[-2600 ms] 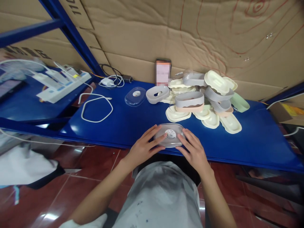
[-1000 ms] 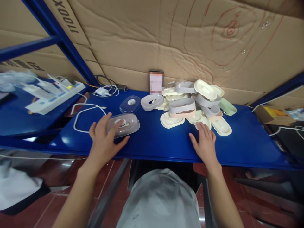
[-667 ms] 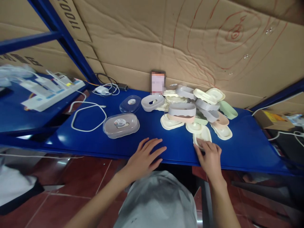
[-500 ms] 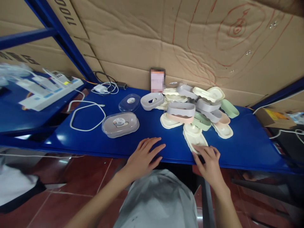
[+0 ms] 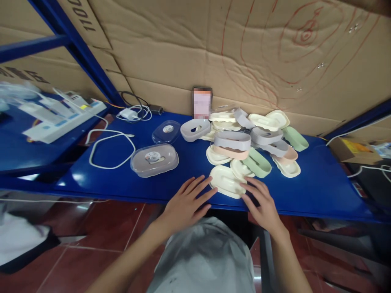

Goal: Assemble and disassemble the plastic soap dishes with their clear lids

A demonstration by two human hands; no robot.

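A cream oval tray [image 5: 225, 180] lies near the front edge of the blue shelf [image 5: 189, 175]. My right hand [image 5: 261, 200] rests on the tray's right end with fingers spread. My left hand [image 5: 186, 202] lies flat on the shelf, its fingertips touching the tray's left side. Behind the tray sits a pile of cream, grey, pink and green plastic trays [image 5: 253, 140]. To the left stands a closed grey box with a clear lid [image 5: 154, 159].
A loose clear lid [image 5: 166, 131] and a grey oval shell [image 5: 195, 130] lie further back. A phone [image 5: 201, 102] leans on the cardboard wall. A white cable loop [image 5: 107, 152], a charger [image 5: 130, 112] and a power strip [image 5: 61, 116] are at the left.
My left hand set the lidded grey box down at the left and came back to the front edge. My right hand dragged a cream tray out of the pile toward me.
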